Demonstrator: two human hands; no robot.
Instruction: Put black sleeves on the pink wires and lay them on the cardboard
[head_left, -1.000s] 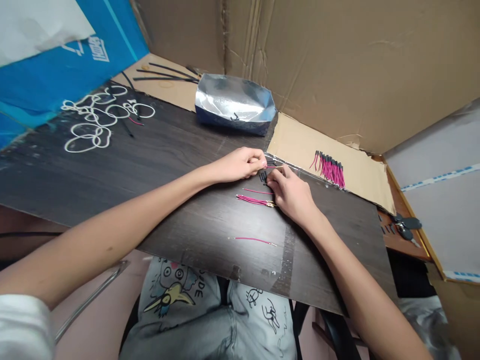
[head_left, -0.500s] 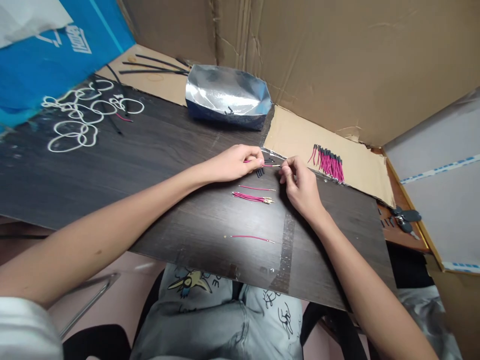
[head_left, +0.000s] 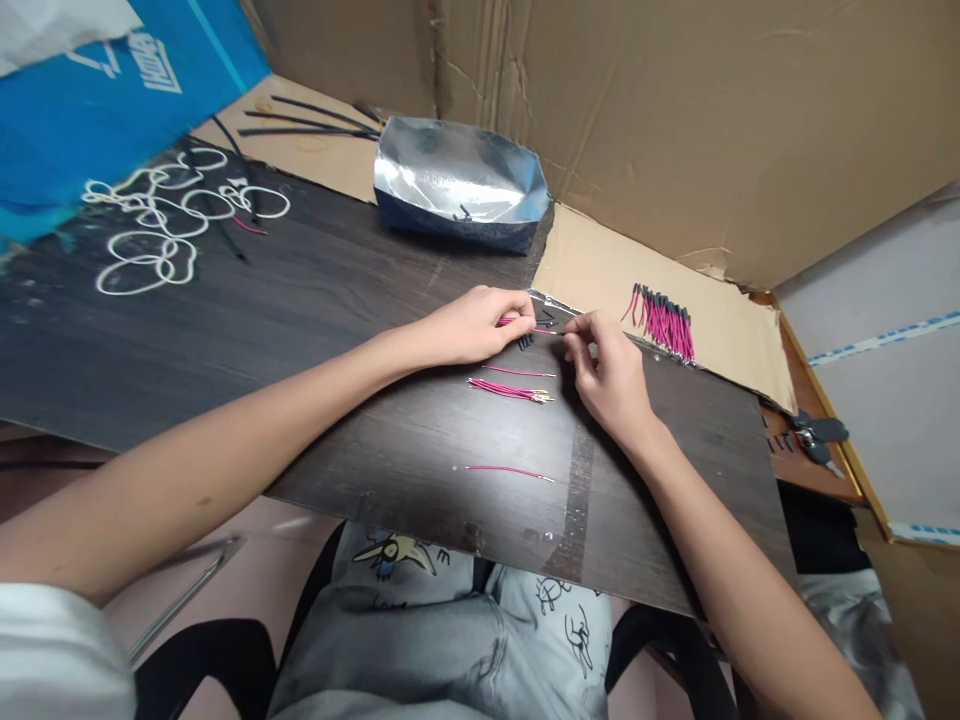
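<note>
My left hand [head_left: 496,322] is closed in a pinch on a thin red wire [head_left: 545,331], whose metal-tipped end points right. At that tip, my right hand [head_left: 609,362] pinches a tiny black sleeve [head_left: 563,334]; whether the tip is inside it is too small to tell. Below and behind the left fingers lie several loose black sleeves [head_left: 526,342], partly hidden. Nearer me on the table are a single red wire [head_left: 517,372], a bundle of red wires [head_left: 508,390] with metal ends, and another lone red wire [head_left: 510,471].
Red wires with black ends [head_left: 666,325] lie in a row on a cardboard sheet [head_left: 735,330] at right. An open silver bag [head_left: 461,175] stands behind my hands. White rubber bands [head_left: 161,225] and black tubes [head_left: 307,131] are at left. Cardboard walls [head_left: 675,120] enclose the back.
Both hands keep their pinches on wire and sleeve, with only slight finger movement. The whole view has shifted a little.
</note>
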